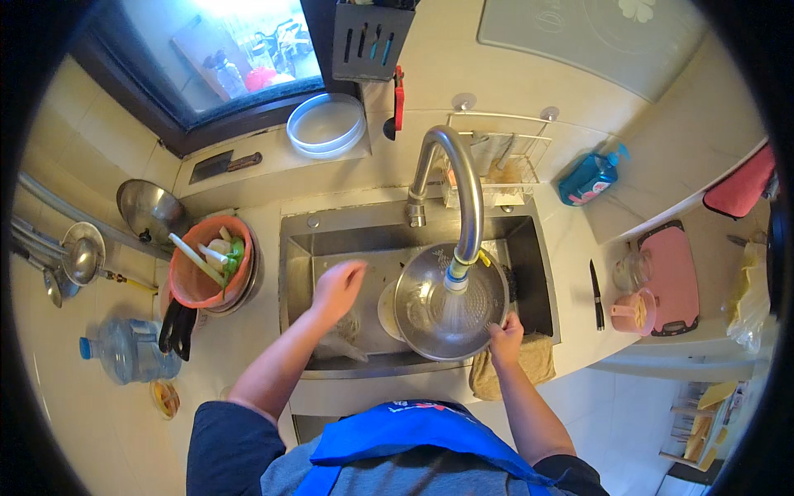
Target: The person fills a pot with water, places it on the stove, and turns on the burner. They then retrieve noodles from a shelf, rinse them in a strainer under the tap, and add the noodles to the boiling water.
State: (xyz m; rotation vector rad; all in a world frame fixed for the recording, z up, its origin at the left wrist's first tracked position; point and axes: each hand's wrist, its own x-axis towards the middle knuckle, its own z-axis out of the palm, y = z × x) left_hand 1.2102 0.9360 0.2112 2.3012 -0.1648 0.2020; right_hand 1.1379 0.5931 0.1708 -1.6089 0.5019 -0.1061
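Observation:
My right hand (pixel 506 338) grips the near right rim of a perforated stainless steel basin (pixel 422 322) in the sink. Water (pixel 456 304) runs into it from the spout (pixel 456 282) of a curved metal faucet (pixel 469 192). Left of the basin, my left hand (pixel 338 285) hovers over the sink (pixel 298 260), blurred, its fingers curled inward. No object shows in it, but its palm is hidden. A pale round dish (pixel 389 310) peeks out from under the basin's left side. Something clear and crumpled, perhaps a plastic bag (pixel 341 350), lies in the sink's near left corner.
An orange basket (pixel 180 273) with green-and-white vegetables stands left. A cleaver (pixel 214 166) lies on the back ledge. To the right are a knife (pixel 596 294), a pink measuring cup (pixel 633 313) and a blue soap bottle (pixel 588 178). A brown cloth (pixel 527 366) hangs over the front edge.

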